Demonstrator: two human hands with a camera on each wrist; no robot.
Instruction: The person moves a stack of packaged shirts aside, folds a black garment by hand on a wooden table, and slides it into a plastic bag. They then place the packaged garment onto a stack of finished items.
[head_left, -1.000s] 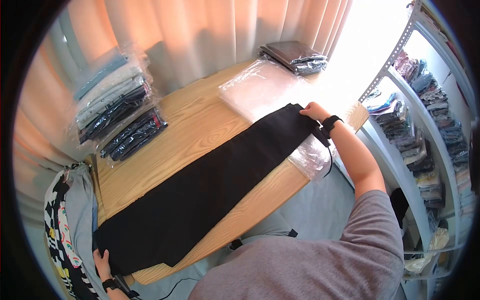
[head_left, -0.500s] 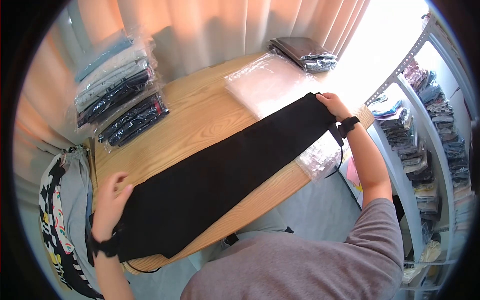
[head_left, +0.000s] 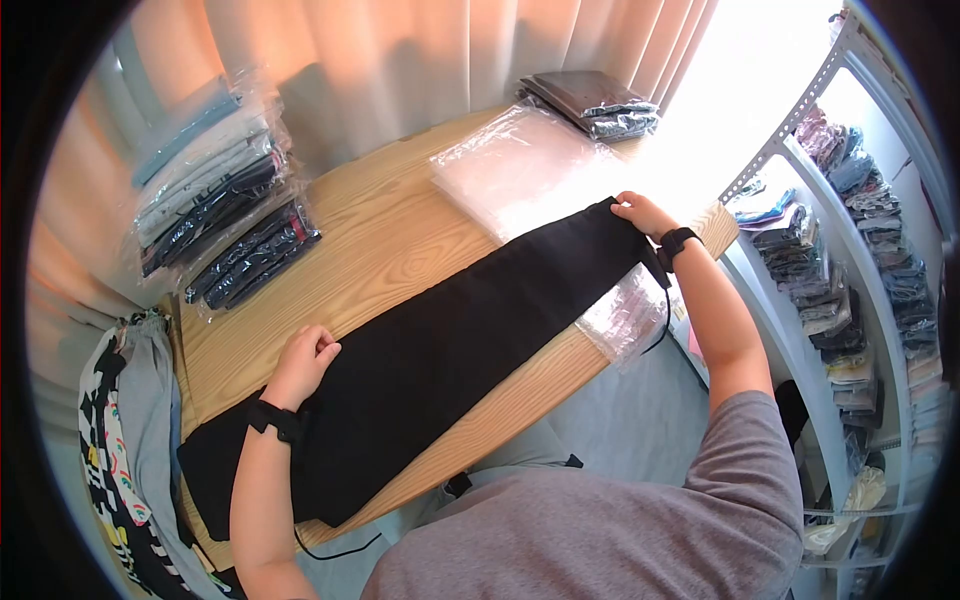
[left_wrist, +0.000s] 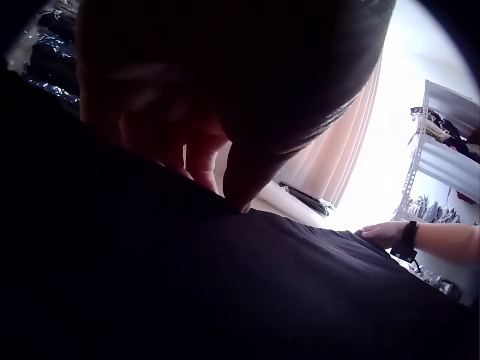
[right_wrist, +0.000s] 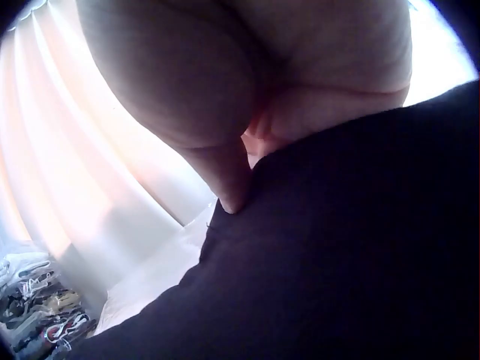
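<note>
A pair of black trousers (head_left: 430, 350), folded lengthwise, lies slantwise across the wooden table (head_left: 370, 240), its wide end at the near left. My right hand (head_left: 645, 216) pinches the narrow far end at its upper corner; in the right wrist view the thumb (right_wrist: 234, 196) presses on the cloth there. Partway along the trousers' far edge is my left hand (head_left: 308, 362), fingers curled. The left wrist view has its thumb (left_wrist: 241, 196) at the cloth's edge, with the other fingers reaching down behind that edge.
Bagged folded clothes (head_left: 225, 190) are stacked at the back left. Clear plastic bags (head_left: 510, 165) lie near a dark bagged pile (head_left: 590, 100) at the back. Loose garments (head_left: 140, 430) hang at the left table end. Shelves (head_left: 850, 250) of clothes stand right.
My left hand has let go of the near-left corner of the trousers, swung up, and come right to their far edge. My right hand keeps its grip on the narrow end.
</note>
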